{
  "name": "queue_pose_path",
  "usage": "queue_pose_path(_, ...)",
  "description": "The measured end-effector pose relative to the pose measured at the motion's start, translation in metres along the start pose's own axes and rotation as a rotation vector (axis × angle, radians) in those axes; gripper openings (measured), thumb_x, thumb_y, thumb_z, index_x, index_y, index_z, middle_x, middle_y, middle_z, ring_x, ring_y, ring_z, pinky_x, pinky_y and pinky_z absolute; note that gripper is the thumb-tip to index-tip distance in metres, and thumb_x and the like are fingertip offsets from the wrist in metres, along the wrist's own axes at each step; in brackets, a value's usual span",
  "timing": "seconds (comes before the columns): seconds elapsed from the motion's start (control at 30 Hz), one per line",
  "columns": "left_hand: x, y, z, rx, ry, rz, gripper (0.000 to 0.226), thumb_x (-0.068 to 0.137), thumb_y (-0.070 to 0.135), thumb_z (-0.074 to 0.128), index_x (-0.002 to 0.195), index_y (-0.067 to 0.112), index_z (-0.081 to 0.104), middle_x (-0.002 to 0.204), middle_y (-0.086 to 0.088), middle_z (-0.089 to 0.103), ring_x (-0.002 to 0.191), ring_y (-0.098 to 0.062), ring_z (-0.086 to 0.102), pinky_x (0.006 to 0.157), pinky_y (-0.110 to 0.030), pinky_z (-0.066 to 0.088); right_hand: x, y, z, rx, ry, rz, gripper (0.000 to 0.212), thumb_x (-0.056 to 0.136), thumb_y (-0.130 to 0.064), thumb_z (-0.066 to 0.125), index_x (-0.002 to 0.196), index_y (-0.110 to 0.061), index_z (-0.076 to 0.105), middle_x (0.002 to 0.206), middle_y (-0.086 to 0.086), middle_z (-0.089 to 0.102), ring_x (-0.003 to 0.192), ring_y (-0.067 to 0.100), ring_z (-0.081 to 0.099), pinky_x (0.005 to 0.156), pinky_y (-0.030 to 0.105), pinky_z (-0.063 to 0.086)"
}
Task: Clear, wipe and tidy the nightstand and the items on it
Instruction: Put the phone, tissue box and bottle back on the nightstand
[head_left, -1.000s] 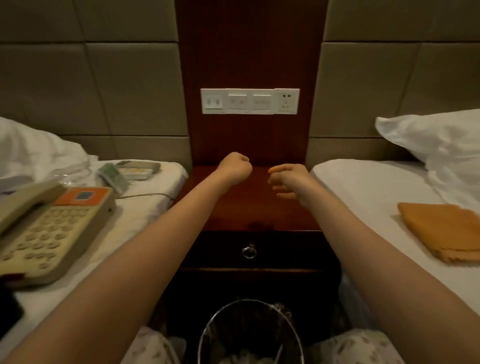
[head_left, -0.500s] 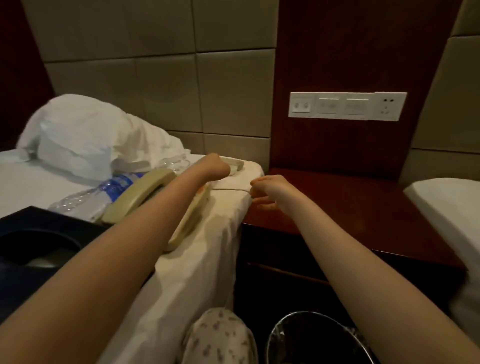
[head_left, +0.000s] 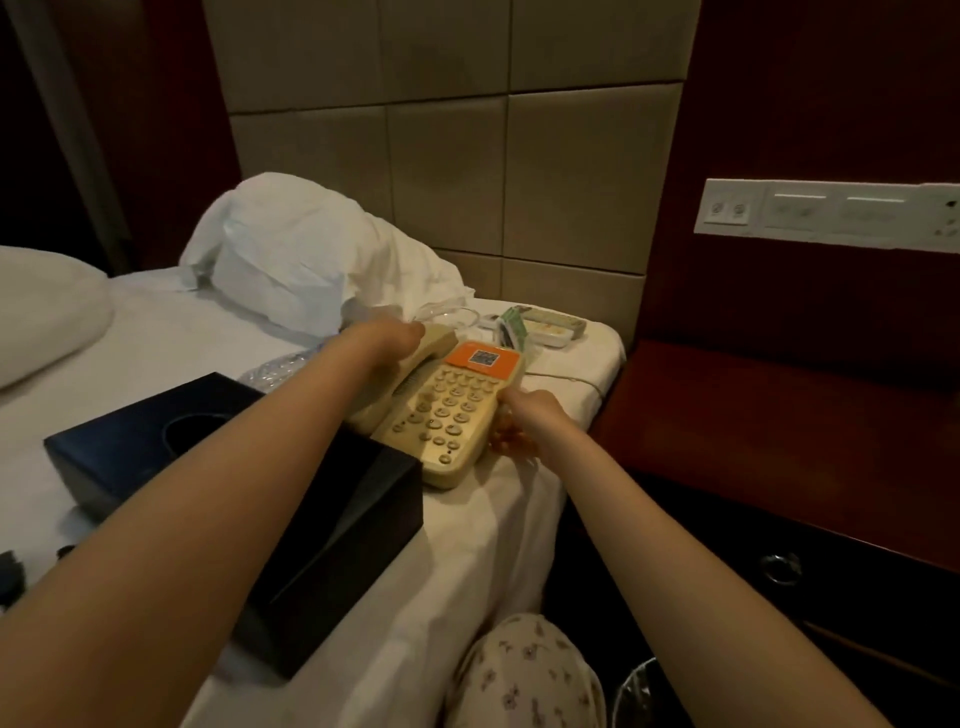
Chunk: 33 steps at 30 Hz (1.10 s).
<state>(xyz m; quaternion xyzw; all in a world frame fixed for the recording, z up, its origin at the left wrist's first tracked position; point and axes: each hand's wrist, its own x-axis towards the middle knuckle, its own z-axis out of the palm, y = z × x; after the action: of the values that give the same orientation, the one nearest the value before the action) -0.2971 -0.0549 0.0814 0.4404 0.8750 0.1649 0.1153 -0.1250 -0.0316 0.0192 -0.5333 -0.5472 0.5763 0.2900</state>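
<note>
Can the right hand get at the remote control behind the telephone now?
Probably yes, after letting go: the right hand grips the telephone, and little but a thin cord lies between it and the remote control.

Both bare arms stretch forward; left grip (head_left: 387, 340) curls round the handset (head_left: 439, 339), right grip (head_left: 524, 415) holds the telephone base (head_left: 452, 410) by its right side.

We hold the phone (head_left: 451, 413)
Beige, orange-labelled, lying flat; left hand (head_left: 387, 336) grips its handset (head_left: 435, 340), right hand (head_left: 525, 415) its right edge.
</note>
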Motion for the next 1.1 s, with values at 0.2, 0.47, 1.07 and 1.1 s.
queue_pose_path(0.2, 0.000, -0.015, 0.003, -0.001, -0.143, -0.100, 0.092, 0.083, 0.075, 0.029, 0.150, 0.013, 0.017, 0.150, -0.015, 0.030, 0.134, -0.034, 0.035, 0.112, -0.046, 0.029, 0.000, 0.003, 0.020, 0.171, 0.012, 0.024, 0.039, 0.096, -0.029, 0.044, 0.130, -0.010, 0.045, 0.112, 0.011, 0.062, 0.095, 0.027, 0.062, 0.062, 0.032, 0.053)
queue_pose_path(0.47, -0.023, -0.014, -0.006, -0.109, -0.145, -0.104, 0.077, 0.095, 0.060, 0.019, 0.149, 0.004, 0.013, 0.151, -0.019, 0.025, 0.138, -0.036, 0.029, 0.112, -0.045, 0.026, -0.006, 0.008, 0.026, 0.247, 0.054, -0.026, 0.040, 0.100, -0.029, 0.038, 0.137, -0.014, 0.041, 0.128, 0.010, 0.057, 0.114, 0.029, 0.057, 0.096, 0.044, 0.049)
queue_pose_path(1.07, -0.070, 0.066, 0.025, -0.459, -0.643, -0.060, 0.074, 0.094, 0.063, 0.016, 0.098, -0.004, 0.049, 0.098, -0.016, 0.055, 0.092, -0.033, 0.053, 0.091, -0.046, 0.039, -0.039, 0.018, -0.101, 0.280, 0.359, -0.112, 0.031, 0.101, -0.022, 0.031, 0.115, -0.007, 0.054, 0.099, 0.010, 0.060, 0.087, 0.026, 0.059, 0.060, 0.030, 0.047)
queue_pose_path(1.1, -0.070, 0.074, 0.030, -0.488, -0.617, -0.036, 0.067, 0.096, 0.059, 0.019, 0.085, 0.000, 0.049, 0.091, -0.014, 0.054, 0.083, -0.030, 0.052, 0.089, -0.045, 0.040, -0.041, 0.018, -0.112, 0.294, 0.365, -0.107, 0.032, 0.101, -0.021, 0.031, 0.116, -0.006, 0.054, 0.098, 0.011, 0.060, 0.086, 0.026, 0.059, 0.062, 0.031, 0.048)
